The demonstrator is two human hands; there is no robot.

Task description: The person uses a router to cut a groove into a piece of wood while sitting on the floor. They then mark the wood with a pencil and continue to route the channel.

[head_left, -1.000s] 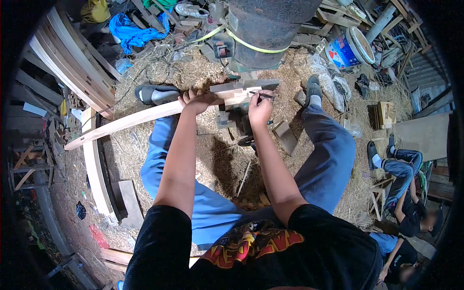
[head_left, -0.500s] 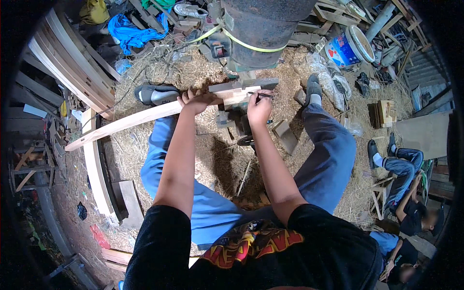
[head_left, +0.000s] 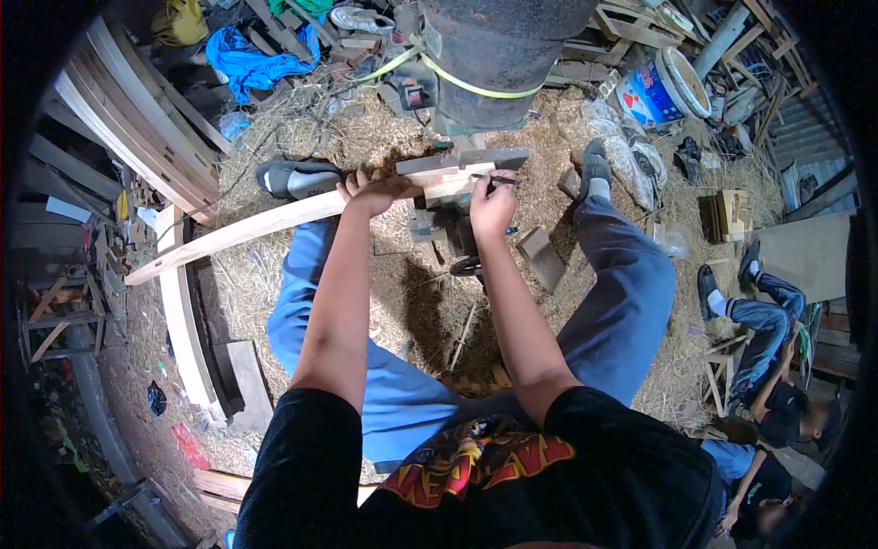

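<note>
A long, slightly curved wooden piece (head_left: 265, 222) runs from the left up to a small machine or vise (head_left: 448, 224) between my legs. My left hand (head_left: 369, 194) grips this piece near its right end, with the fingers over its far edge. A slim dark pen (head_left: 503, 180) is held in my right hand (head_left: 492, 206), which rests by a pale wood block (head_left: 448, 189) at the end of the piece. Its tip is close to the wood; whether it touches I cannot tell. Just beyond lies a grey bar (head_left: 505, 157).
A large dark drum (head_left: 489, 64) stands ahead, and a white-and-blue bucket (head_left: 654, 96) to its right. Curved planks (head_left: 146, 137) lean at the left. Wood shavings (head_left: 393, 316) cover the floor. Two other people (head_left: 777, 403) sit at the lower right.
Hands, pen and wood stay almost in the same place. The view shifts very slightly, and the person at the right has moved a leg a little.
</note>
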